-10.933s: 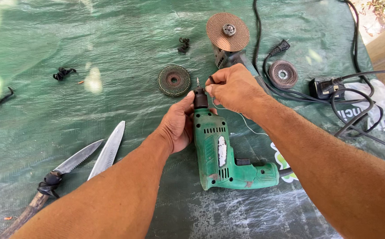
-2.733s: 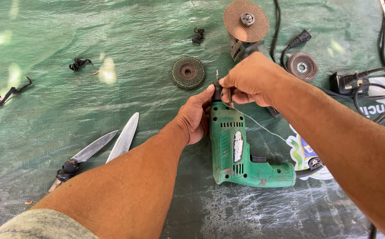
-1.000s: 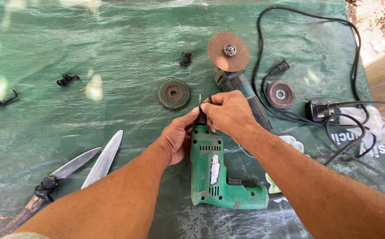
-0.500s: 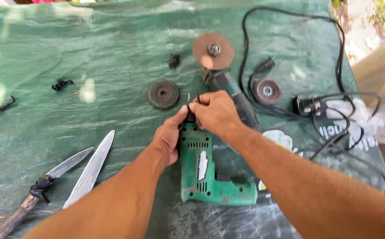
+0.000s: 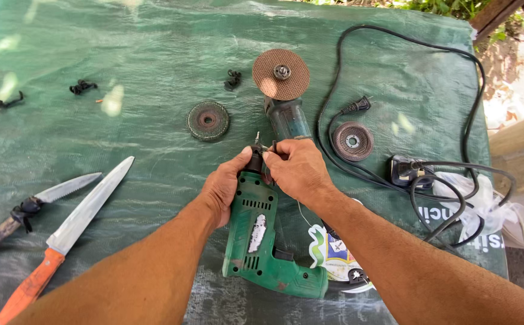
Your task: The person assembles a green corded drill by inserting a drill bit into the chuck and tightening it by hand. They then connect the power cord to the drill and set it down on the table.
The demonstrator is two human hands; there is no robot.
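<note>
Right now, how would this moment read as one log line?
left hand: grips green drill | right hand: fingers at chuck | surface: green tarp

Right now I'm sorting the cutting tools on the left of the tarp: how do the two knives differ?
The orange-handled knife has a smooth, broad blade; the dark-handled knife has a narrower blade with a toothed edge. The orange-handled knife lies nearer the person's left hand; the dark-handled knife lies farther left, with black material wrapped where blade meets handle. Both lie flat on the green tarp, blades pointing up and right.
</note>
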